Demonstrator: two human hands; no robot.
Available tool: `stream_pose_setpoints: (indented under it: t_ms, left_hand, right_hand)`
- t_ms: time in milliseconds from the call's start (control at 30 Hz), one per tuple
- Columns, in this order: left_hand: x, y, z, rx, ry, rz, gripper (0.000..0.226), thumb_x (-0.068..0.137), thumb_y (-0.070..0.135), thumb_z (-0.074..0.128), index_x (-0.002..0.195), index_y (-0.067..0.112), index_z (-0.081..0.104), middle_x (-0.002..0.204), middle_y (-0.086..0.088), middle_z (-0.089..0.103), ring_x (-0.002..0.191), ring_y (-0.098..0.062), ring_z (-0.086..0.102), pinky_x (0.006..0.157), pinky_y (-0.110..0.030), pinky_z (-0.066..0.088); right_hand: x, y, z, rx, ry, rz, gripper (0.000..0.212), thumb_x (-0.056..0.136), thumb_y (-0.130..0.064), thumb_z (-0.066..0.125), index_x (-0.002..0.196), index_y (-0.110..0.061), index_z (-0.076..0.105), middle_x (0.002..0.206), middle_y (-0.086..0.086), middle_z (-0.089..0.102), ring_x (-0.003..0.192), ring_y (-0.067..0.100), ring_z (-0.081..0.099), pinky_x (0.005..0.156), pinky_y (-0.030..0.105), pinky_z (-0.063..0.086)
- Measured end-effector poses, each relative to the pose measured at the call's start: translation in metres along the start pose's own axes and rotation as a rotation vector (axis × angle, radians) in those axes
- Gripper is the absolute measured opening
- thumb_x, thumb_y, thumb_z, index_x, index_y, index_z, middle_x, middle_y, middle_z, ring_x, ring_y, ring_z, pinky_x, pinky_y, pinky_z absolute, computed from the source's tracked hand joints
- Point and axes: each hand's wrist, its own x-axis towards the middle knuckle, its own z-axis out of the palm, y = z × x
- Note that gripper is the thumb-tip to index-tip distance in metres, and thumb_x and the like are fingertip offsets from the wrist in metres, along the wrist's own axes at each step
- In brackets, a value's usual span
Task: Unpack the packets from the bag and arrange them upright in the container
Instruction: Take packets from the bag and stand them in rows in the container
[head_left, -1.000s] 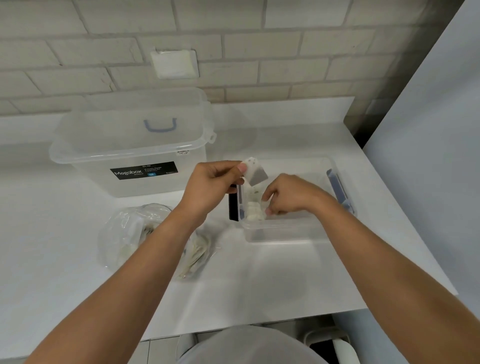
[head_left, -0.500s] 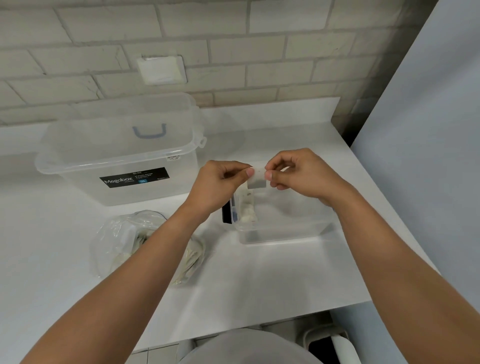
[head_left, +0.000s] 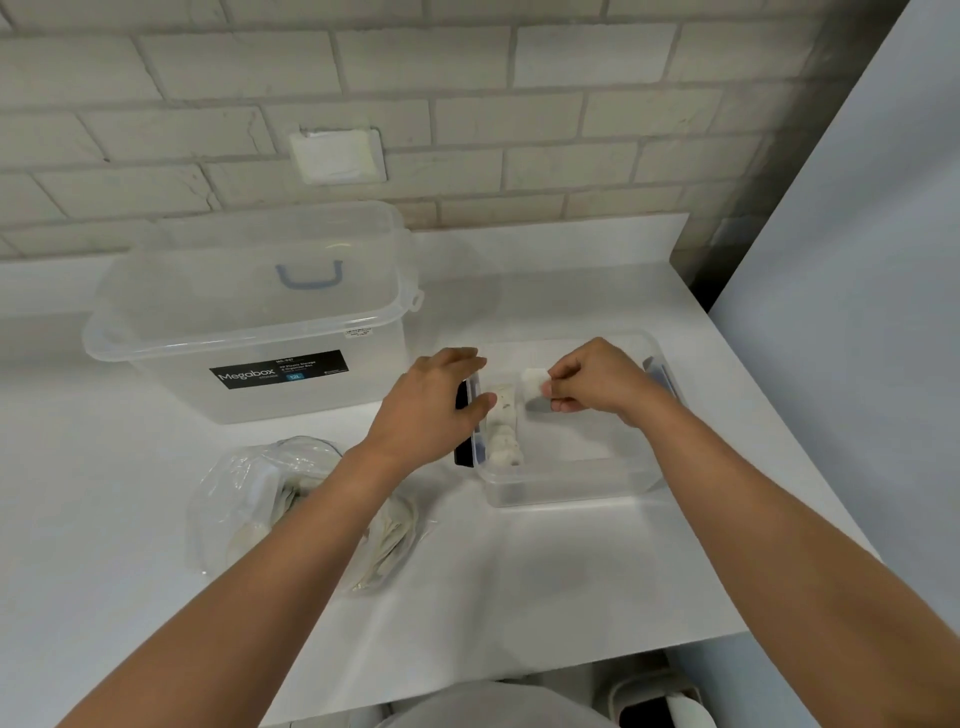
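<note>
Head view: grey-clothed lap (head_left: 493, 706) at the bottom edge; both bare forearms reach forward over the white bench (head_left: 519, 597). Left of centre on the bench lies a crumpled clear plastic bag (head_left: 244, 499), on its side, with pale flat packets (head_left: 387, 545) visible inside; the left forearm crosses over its right part. Beyond it, to the right, sits a small clear rectangular plastic container (head_left: 571, 483), open-topped, with a dark clip (head_left: 462, 431) on its left end and a blue-grey clip (head_left: 660, 371) on its right end. Inside, against the left wall, a few cream packets (head_left: 504, 431) stand on edge; count unclear. Left hand (head_left: 431, 410): fingers loosely extended, holding nothing, laid over the container's left rim and the dark clip, thumb tip just beside the cream packets; whether it touches them cannot be told. Right hand (head_left: 597, 384): fingers curled, thumb and fingertips pinching one small white packet (head_left: 534, 389), held upright within the container's outline at about rim height, just right of the cream packets and apart from the left hand. Behind the bag stands a large translucent lidded storage box (head_left: 249, 322) with a black "Megabox" label and a blue handle (head_left: 310, 275) on its lid. At the back is a pale brick wall (head_left: 519, 104) with a white square plate (head_left: 337, 156); a plain grey panel (head_left: 857, 260) bounds the bench on the right.
</note>
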Motion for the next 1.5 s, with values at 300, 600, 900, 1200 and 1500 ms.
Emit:
stream_pose_setpoints:
  t_ms: [300,600,900,1200,1500]
  left_hand:
    - [-0.003,-0.002,0.006,0.012,0.026,0.021,0.052,0.099,0.042,0.057,0.146,0.022,0.052,0.156,0.009,0.043,0.138,-0.021,0.044,0.114,-0.039,0.038]
    - [0.0,-0.003,0.005,-0.017,0.023,0.018,0.053,0.097,0.044,0.06,0.145,0.023,0.054,0.156,0.011,0.043,0.136,-0.02,0.047,0.112,-0.036,0.04]
    - [0.001,-0.006,0.005,-0.003,0.02,0.03,0.053,0.097,0.045,0.059,0.145,0.022,0.054,0.156,0.01,0.043,0.136,-0.02,0.047,0.11,-0.034,0.04]
    - [-0.028,-0.018,-0.042,-0.128,0.153,0.074,0.034,0.096,0.041,0.065,0.127,0.028,0.067,0.127,0.012,0.065,0.114,-0.009,0.061,0.096,-0.023,0.046]
    - [-0.119,-0.094,-0.1,-0.228,0.256,-0.104,0.02,0.093,0.031,0.07,0.112,0.028,0.074,0.097,0.014,0.073,0.091,0.0,0.066,0.077,-0.007,0.047]
  right_hand:
    - [0.021,0.011,0.016,-0.155,-0.07,0.074,0.008,0.084,-0.004,0.079,0.093,-0.004,0.079,0.088,0.008,0.078,0.076,0.019,0.078,0.087,0.034,0.061]
    - [0.029,0.015,0.026,-0.333,0.043,0.06,0.005,0.086,-0.011,0.077,0.086,-0.007,0.08,0.084,0.008,0.077,0.081,0.021,0.076,0.086,0.038,0.061]
    - [0.022,0.007,0.028,-0.461,0.089,0.084,0.026,0.087,-0.033,0.077,0.082,-0.008,0.079,0.074,0.006,0.075,0.076,0.023,0.072,0.083,0.038,0.06]
    - [-0.045,-0.023,0.002,-0.25,0.167,-0.057,0.011,0.087,-0.035,0.077,0.086,-0.024,0.081,0.074,-0.009,0.076,0.076,0.005,0.073,0.086,0.037,0.06]
    - [-0.157,-0.105,0.088,0.206,0.333,-0.413,0.012,0.086,-0.02,0.08,0.095,-0.027,0.077,0.084,-0.013,0.073,0.078,0.01,0.071,0.066,0.019,0.055]
